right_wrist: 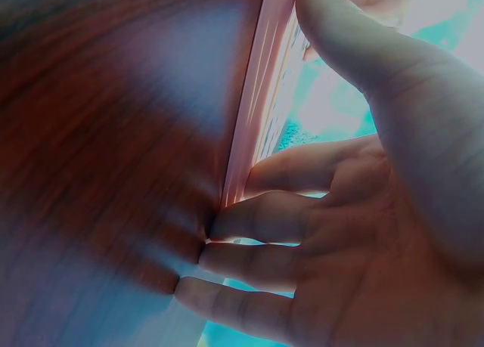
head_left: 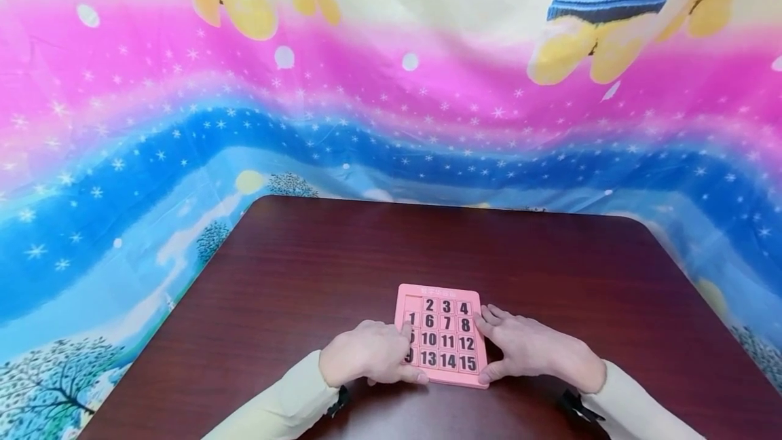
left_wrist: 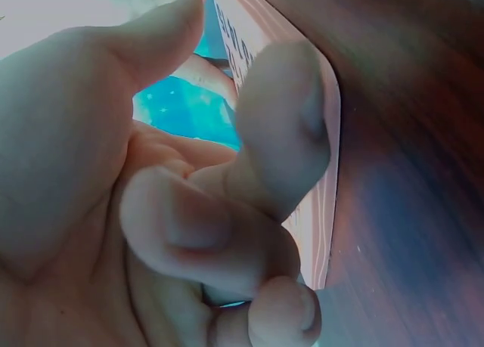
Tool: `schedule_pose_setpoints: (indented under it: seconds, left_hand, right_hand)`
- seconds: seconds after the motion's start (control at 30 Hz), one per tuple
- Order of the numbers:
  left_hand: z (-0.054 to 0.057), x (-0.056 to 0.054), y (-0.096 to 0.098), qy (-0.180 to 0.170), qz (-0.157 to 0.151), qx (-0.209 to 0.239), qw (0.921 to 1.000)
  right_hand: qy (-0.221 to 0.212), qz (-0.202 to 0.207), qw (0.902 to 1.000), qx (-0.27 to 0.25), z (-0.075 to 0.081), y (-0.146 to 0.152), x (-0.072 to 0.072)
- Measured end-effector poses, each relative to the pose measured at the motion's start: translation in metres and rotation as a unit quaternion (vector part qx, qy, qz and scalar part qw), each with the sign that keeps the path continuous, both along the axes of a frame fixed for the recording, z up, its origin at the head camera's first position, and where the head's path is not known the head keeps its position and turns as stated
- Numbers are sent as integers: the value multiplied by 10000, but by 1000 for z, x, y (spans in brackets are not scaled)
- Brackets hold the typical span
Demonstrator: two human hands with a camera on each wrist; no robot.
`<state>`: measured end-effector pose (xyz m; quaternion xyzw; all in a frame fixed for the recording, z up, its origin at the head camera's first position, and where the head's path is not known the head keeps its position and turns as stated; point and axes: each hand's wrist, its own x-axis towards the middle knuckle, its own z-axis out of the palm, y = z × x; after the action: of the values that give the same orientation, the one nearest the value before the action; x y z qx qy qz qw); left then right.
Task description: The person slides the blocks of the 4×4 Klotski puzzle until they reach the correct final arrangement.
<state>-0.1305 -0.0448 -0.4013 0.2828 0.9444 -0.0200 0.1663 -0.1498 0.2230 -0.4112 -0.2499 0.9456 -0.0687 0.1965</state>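
A pink sliding number puzzle (head_left: pixel 455 378) lies flat on the table, its top left slot vacant. Tiles 2, 3 and 4 fill the rest of the top row, and 1 sits at the left of the second. My left hand (head_left: pixel 369 353) is at the left side, its index finger over the left column, partly covering tiles 5 and 9. Its thumb lies by the bottom edge, and its other fingers are loosely bent beside the frame in the left wrist view. Along the right edge, my right hand (head_left: pixel 528 346) rests with fingers extended and thumb touching the lower right corner.
The dark reddish-brown wooden table (head_left: pixel 318 257) has rounded far corners. Behind it and at its sides hangs a colourful printed cloth (head_left: pixel 391 100) with bears and snowflakes. Black straps (head_left: pixel 580 407) circle both wrists below cream sleeves (head_left: pixel 641 402).
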Motion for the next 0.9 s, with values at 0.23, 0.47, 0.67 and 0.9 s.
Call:
schedule_pose_setpoints:
  seconds: [0.23,0.47,0.67,0.9]
  left_hand:
    - [0,-7,1,52,84,-17,10000]
    - [-2,-18,3,-197,342,144,9991]
    - [-5,-27,1,-344,515,329,9975]
    - [-2,-16,-2,-247,439,154,9986]
  right_hand:
    - [79,47,10000,33,1,0,-1]
    - [153,100,9998,27,1,1,-1]
    - [87,69,9999,-26,2,1,-2]
    - [-27,15,10000,-85,-1,1,0]
